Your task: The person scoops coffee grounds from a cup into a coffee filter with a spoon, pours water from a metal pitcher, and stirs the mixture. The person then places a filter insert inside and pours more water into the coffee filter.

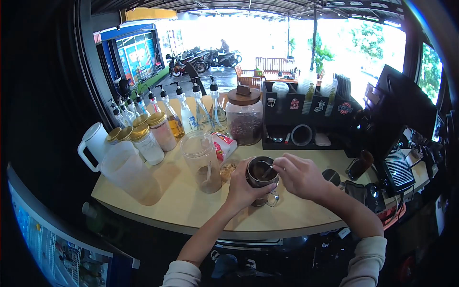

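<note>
My left hand (243, 187) is wrapped around a dark metal cup (256, 180) near the front of the counter. Dark brown contents show inside, and a shiny handle juts out at the cup's lower right. Pinched in my right hand (302, 178) is a spoon (268, 170), its lower end inside the cup. Just left of the cup stands an uncovered clear jar (195, 152) with brown powder and a scoop in its bottom. A small dish of light brown bits (228, 168) sits between jar and cup, partly hidden by my left hand.
Left on the counter (177, 210) are a translucent pitcher (129, 170), a white jug (95, 141), gold-lidded jars (147, 146) and several pump bottles (189, 115). Behind stand a wooden-lidded jar (244, 119) and a black organizer (287, 122). An espresso machine (399, 165) is at right.
</note>
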Demonstrator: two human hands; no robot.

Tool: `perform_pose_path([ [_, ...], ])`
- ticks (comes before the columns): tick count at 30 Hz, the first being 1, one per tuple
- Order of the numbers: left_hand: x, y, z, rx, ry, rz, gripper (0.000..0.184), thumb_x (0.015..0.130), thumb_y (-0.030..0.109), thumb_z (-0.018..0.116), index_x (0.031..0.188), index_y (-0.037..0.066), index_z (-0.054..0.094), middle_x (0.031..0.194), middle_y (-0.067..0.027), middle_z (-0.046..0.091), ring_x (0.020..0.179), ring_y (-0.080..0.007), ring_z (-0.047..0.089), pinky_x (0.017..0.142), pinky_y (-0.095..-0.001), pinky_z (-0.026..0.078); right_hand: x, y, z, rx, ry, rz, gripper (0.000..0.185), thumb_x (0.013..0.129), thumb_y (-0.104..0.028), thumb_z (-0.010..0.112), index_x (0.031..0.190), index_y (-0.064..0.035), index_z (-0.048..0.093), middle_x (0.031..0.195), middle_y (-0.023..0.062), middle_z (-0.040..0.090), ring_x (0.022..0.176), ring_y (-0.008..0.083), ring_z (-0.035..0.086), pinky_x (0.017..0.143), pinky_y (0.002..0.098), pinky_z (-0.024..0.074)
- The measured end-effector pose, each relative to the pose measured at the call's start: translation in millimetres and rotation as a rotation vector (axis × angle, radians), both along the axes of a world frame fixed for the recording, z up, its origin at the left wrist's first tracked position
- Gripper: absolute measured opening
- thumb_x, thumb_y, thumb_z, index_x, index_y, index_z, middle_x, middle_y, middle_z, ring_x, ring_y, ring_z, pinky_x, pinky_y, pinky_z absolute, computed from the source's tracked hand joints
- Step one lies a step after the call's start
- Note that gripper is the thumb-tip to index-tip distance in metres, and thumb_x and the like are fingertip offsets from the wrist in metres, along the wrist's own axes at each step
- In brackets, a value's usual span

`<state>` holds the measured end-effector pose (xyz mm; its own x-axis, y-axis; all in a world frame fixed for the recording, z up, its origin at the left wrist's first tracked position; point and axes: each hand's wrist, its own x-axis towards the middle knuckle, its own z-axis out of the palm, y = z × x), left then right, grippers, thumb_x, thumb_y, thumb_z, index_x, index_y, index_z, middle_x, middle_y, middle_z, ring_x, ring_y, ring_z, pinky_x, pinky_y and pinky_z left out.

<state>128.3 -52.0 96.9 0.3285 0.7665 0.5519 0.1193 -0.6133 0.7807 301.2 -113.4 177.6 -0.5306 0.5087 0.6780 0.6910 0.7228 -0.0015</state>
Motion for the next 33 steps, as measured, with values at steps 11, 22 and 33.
perform_pose_path([
  [11,-0.8,-1.7,2.8,0.032,-0.008,-0.022,0.071,0.059,0.024,0.086,0.117,0.000,0.054,0.108,-0.0124,0.061,0.099,-0.0220,0.062,0.089,-0.0349,0.049,-2.3,-1.8,-6.5,0.034,0.029,0.100,0.027,0.077,0.000,0.067,0.100,-0.0008,0.054,0.075,0.0097,0.055,0.062,0.0261,0.059,0.050,0.0360,0.0463],
  [22,-1.1,1.9,0.4,-0.034,-0.086,-0.088,0.071,0.060,0.022,0.086,0.118,0.000,0.053,0.110,-0.0117,0.062,0.103,-0.0218,0.062,0.093,-0.0343,0.047,6.3,-13.1,5.1,0.053,0.112,0.067,0.025,0.077,-0.001,0.068,0.097,-0.0021,0.054,0.075,0.0090,0.053,0.062,0.0261,0.058,0.051,0.0356,0.0467],
  [33,-4.9,6.0,4.3,0.135,-0.039,-0.089,0.079,0.056,0.019,0.086,0.124,0.005,0.050,0.116,-0.0112,0.059,0.111,-0.0262,0.056,0.097,-0.0374,0.043,6.0,-13.1,-17.6,0.093,0.003,0.115,0.035,0.074,-0.001,0.066,0.106,0.0008,0.055,0.082,0.0083,0.054,0.071,0.0245,0.060,0.054,0.0346,0.0497],
])
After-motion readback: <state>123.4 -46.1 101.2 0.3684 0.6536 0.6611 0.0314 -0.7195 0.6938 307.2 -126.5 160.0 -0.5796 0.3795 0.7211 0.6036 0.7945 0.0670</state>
